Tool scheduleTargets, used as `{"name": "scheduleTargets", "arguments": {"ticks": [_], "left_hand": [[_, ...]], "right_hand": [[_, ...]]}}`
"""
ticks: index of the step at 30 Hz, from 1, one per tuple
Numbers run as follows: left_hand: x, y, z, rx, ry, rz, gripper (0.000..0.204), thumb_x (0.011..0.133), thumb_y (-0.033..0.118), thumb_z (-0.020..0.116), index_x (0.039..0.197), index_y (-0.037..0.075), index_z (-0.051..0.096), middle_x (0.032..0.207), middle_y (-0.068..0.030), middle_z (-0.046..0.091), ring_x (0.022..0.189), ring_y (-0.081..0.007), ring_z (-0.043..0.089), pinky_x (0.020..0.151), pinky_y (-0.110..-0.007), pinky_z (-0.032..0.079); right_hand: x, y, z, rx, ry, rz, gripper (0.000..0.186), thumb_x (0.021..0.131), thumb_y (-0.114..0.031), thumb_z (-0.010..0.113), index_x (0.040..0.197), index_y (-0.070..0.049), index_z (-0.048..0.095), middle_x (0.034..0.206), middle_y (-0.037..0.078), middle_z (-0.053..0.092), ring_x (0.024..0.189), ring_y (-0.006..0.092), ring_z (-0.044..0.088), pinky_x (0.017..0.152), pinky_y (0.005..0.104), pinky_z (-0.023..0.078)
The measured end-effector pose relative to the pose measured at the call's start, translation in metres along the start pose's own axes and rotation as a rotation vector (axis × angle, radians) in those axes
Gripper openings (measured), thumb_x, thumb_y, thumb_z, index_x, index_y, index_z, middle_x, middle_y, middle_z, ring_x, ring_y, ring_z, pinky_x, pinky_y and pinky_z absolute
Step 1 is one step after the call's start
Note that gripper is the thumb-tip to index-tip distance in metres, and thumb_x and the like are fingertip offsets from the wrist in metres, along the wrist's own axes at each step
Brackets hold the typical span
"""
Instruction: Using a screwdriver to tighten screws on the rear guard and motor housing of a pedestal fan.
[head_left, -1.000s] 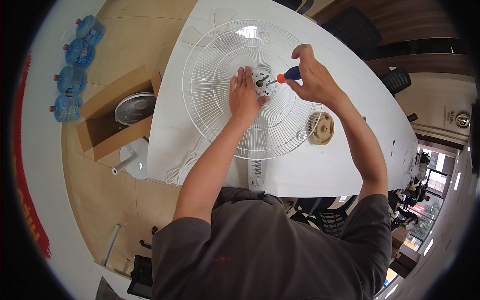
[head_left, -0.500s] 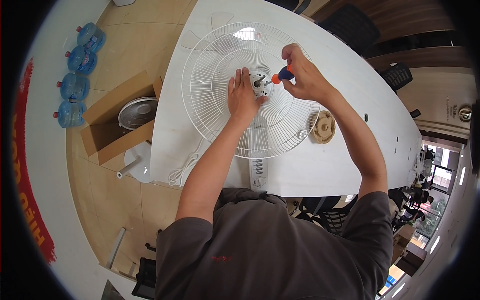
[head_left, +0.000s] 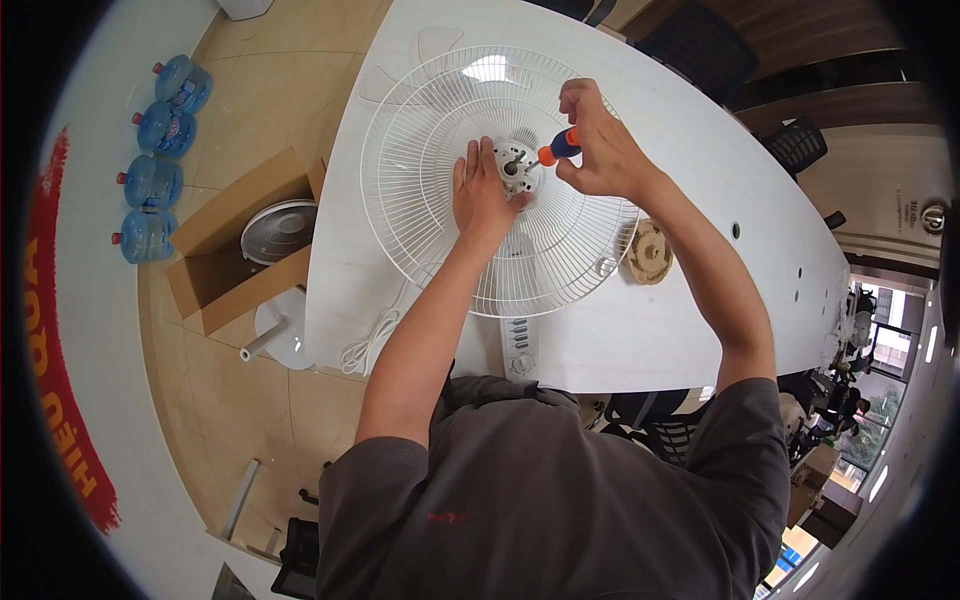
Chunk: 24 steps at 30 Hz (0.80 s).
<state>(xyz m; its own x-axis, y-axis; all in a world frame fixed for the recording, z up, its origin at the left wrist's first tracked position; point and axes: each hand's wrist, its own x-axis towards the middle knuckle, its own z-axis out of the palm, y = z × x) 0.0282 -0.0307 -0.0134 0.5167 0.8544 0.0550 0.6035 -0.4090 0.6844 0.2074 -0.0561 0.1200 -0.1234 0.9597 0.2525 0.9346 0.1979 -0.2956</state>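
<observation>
A white wire fan guard [head_left: 420,240] lies face-up on the table, with a white hub plate [head_left: 516,175] and a metal shaft at its centre. My left hand [head_left: 484,200] rests on the guard beside the hub, fingers stretched out, thumb near the hub's lower edge. My right hand [head_left: 610,150] grips an orange and dark-blue screwdriver [head_left: 556,147], its tip at the hub's right side. Under the guard lies a fan body, whose control panel [head_left: 519,345] reaches toward the near edge. A clear fan blade [head_left: 430,45] shows at the guard's upper left.
On the white table [head_left: 720,300] are a coiled cord [head_left: 362,350] and a moulded cardboard piece [head_left: 648,250]. Left on the floor are an open box [head_left: 200,280] with another grille inside, a white round base [head_left: 280,325] and several water jugs [head_left: 160,180]. Chairs [head_left: 690,55] and people are farther off.
My right hand and the screwdriver have shifted slightly left, and the handle's visible colours have turned. My left hand stays on the guard by the hub.
</observation>
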Motion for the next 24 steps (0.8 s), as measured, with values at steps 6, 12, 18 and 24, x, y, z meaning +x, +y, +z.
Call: {"name": "scheduleTargets", "arguments": {"ticks": [6, 12, 18, 24], "left_hand": [[-0.001, -0.002, -0.001, -0.003, 0.003, -0.008, 0.105, 0.069, 0.033, 0.090, 0.147, -0.007, 0.033, 0.150, -0.0203, 0.047, 0.147, -0.0319, 0.034, 0.122, -0.045, 0.021], [-0.003, -0.001, -0.002, -0.008, -0.005, -0.024, 0.105, 0.070, 0.033, 0.089, 0.148, -0.007, 0.032, 0.149, -0.0212, 0.048, 0.148, -0.0325, 0.034, 0.122, -0.045, 0.020], [-0.001, -0.002, -0.002, -0.008, -0.026, -0.014, 0.105, 0.070, 0.034, 0.089, 0.148, -0.007, 0.031, 0.151, -0.0214, 0.046, 0.148, -0.0325, 0.033, 0.123, -0.045, 0.019], [-0.002, -0.007, 0.001, -0.002, -0.022, -0.015, 0.104, 0.071, 0.034, 0.088, 0.147, -0.007, 0.032, 0.151, -0.0214, 0.045, 0.148, -0.0325, 0.033, 0.122, -0.045, 0.019]], "right_hand": [[0.009, -0.009, -0.002, 0.072, -0.094, 0.026, 0.055, 0.086, -0.028, 0.079, 0.118, -0.002, 0.042, 0.099, 0.016, 0.062, 0.077, 0.0324, 0.068, 0.068, 0.0379, 0.056], [0.019, -0.023, -0.010, -0.354, -0.335, 0.371, 0.046, 0.088, -0.026, 0.077, 0.118, -0.006, 0.049, 0.093, 0.013, 0.065, 0.079, 0.0277, 0.070, 0.065, 0.0355, 0.055], [0.009, 0.005, -0.015, 0.058, -0.124, -0.075, 0.037, 0.085, -0.023, 0.078, 0.109, -0.006, 0.056, 0.091, 0.011, 0.066, 0.078, 0.0263, 0.070, 0.067, 0.0339, 0.055], [0.025, -0.026, -0.019, -0.309, -0.519, 0.519, 0.046, 0.086, -0.022, 0.078, 0.114, -0.001, 0.048, 0.096, 0.016, 0.066, 0.080, 0.0285, 0.070, 0.069, 0.0347, 0.055]]}}
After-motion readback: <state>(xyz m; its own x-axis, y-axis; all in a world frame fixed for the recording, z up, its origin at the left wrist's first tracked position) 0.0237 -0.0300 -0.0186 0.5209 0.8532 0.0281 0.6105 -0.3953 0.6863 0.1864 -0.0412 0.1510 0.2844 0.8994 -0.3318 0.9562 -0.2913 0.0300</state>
